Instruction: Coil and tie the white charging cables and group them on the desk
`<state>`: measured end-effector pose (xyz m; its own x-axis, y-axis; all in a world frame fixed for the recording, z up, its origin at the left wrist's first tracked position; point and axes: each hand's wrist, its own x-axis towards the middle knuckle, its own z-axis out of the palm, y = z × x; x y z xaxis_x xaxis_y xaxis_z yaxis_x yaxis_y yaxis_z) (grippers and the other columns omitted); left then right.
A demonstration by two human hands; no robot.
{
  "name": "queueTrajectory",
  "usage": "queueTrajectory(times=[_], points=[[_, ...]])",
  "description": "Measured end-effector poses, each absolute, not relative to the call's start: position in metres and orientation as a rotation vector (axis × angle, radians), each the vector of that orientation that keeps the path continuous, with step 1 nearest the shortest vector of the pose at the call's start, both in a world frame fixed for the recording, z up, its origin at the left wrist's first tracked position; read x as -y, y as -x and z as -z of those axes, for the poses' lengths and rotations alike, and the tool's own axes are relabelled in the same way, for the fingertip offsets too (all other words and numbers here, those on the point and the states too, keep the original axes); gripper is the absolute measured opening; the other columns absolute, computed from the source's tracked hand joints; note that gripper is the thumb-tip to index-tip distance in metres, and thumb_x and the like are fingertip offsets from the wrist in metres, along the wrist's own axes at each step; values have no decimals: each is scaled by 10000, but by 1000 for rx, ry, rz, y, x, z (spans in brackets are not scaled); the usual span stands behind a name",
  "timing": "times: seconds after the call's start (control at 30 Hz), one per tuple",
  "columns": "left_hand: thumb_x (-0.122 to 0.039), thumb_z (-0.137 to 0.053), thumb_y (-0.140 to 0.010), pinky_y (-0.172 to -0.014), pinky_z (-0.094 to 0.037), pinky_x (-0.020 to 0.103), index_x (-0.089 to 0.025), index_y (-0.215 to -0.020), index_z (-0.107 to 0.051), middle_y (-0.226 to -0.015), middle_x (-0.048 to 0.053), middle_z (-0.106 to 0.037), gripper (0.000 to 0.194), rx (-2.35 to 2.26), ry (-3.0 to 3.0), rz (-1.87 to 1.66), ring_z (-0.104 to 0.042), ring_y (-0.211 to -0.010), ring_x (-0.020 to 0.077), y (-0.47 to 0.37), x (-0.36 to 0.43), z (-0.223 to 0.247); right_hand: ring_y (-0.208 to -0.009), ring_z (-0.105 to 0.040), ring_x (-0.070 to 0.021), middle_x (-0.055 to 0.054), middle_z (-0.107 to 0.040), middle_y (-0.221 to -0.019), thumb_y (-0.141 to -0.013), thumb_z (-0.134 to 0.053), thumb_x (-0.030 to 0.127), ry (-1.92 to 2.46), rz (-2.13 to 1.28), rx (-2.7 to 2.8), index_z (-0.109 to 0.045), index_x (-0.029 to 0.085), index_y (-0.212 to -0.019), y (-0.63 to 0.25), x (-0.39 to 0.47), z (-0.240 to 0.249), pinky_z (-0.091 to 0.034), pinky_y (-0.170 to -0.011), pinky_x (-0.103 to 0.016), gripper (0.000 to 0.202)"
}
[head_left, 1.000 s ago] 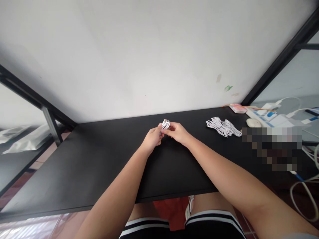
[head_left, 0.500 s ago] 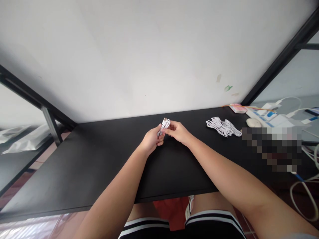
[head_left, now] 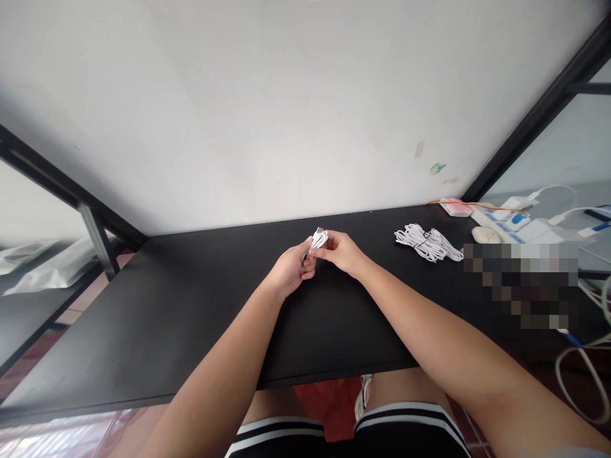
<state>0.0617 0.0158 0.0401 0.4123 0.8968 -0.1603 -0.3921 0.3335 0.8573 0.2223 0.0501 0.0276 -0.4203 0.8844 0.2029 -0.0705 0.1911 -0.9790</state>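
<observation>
A small coiled white cable [head_left: 319, 240] with a metal plug at its top is held above the black table [head_left: 191, 305]. My left hand [head_left: 292, 267] grips its lower left side between thumb and fingers, the other fingers curled. From the right, my right hand [head_left: 340, 251] pinches the same coil with thumb and fingertips. Part of the coil is hidden by the fingers. To the right, bundled white cables [head_left: 427, 243] lie on the table with a dark tie round them.
At the right are a white mouse-like object [head_left: 485, 235], a pink and white box [head_left: 456, 207], a power strip [head_left: 496, 219] with plugs and cords, and a blurred-out area. Black frame bars flank the table; a wall stands behind. Clear plastic packets [head_left: 57, 267] lie at the left.
The held coil and its plug have turned slightly and shifted a little to the right between my fingers. Both hands have stayed almost in place.
</observation>
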Motion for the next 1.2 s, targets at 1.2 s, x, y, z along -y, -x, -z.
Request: queueTrajectory(times=[1.2], points=[[-452,-493,-960,-364,-184,179,-176,-631,-414,-542,-66,-265,436,-803,-868,-870,-190,-418,45,-56,-15,-47,-741,-629,-173,-48,-749,-859,-766,-768,466,857,-1212,1770,-767,186,-895,-231,-50,-35,-467,-714,-321,309]])
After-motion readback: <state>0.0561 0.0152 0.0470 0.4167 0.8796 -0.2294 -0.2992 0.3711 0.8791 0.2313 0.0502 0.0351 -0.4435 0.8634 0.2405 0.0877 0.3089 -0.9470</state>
